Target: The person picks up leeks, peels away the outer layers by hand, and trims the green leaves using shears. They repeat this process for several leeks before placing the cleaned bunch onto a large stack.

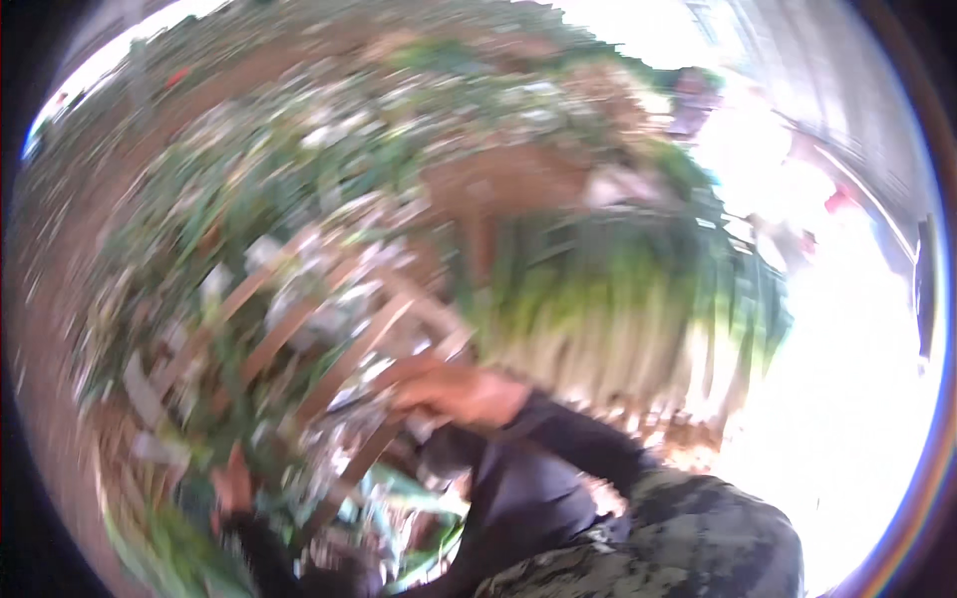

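Blurred, wide view down at a person's two bare hands in dark sleeves (pixel 573 436). The right hand (pixel 464 394) is at the near end of several light-brown slats (pixel 364 344), which slant away ahead and to its left. The left hand (pixel 233 485) is lower, well apart from the right, near green leaves (pixel 164 543). Blur hides whether either hand is grasping or released; I cannot tell. Just beyond the right hand and to its right stands a dense row of green stalks (pixel 618 289) with pale lower ends. Camouflage-patterned cloth (pixel 688 533) lies nearer, right of both hands.
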`<state>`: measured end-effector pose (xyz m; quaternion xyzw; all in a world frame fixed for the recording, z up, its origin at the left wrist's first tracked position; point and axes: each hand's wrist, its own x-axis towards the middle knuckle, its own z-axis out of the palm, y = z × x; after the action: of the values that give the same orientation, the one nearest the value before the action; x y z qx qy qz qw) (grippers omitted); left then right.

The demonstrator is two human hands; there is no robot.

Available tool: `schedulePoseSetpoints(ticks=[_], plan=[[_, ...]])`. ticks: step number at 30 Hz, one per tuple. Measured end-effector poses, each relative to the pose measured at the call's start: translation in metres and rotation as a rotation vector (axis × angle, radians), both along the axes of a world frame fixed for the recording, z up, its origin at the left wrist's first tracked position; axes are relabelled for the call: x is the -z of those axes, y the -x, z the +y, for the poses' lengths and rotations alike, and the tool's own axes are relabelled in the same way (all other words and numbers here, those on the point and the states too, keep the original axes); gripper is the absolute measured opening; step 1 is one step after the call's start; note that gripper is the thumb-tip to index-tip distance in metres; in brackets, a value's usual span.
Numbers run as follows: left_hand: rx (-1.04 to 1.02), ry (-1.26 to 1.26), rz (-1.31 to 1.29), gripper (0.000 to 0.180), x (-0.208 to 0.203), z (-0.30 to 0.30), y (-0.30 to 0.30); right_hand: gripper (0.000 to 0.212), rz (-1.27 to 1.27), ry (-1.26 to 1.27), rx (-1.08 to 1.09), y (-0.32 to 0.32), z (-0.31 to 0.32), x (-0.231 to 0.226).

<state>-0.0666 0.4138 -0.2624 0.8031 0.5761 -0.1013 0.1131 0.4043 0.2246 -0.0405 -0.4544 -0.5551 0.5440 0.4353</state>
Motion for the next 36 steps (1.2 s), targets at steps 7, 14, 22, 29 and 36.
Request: schedulePoseSetpoints(ticks=[7,14,22,29,36], plan=[[-0.356,-0.104,0.0,0.044,0.027,0.01,-0.109,0.034,0.179,0.296,0.315,0.037,0.021,0.043],[-0.253,-0.129,0.014,0.043,0.019,0.023,-0.133,0.03,0.214,0.198,0.355,0.03,0.037,0.049],[-0.29,-0.237,-0.562,0.04,-0.044,0.034,-0.131,0.032,0.075,0.136,0.261,0.035,0.043,0.046],[-0.078,-0.307,-0.522,0.038,-0.121,0.071,-0.149,0.028,0.015,0.159,0.288,0.043,0.056,0.055],[0.059,-0.36,-0.267,0.037,-0.164,0.09,-0.148,0.04,1.268,0.408,0.09,0.058,0.054,0.111]])
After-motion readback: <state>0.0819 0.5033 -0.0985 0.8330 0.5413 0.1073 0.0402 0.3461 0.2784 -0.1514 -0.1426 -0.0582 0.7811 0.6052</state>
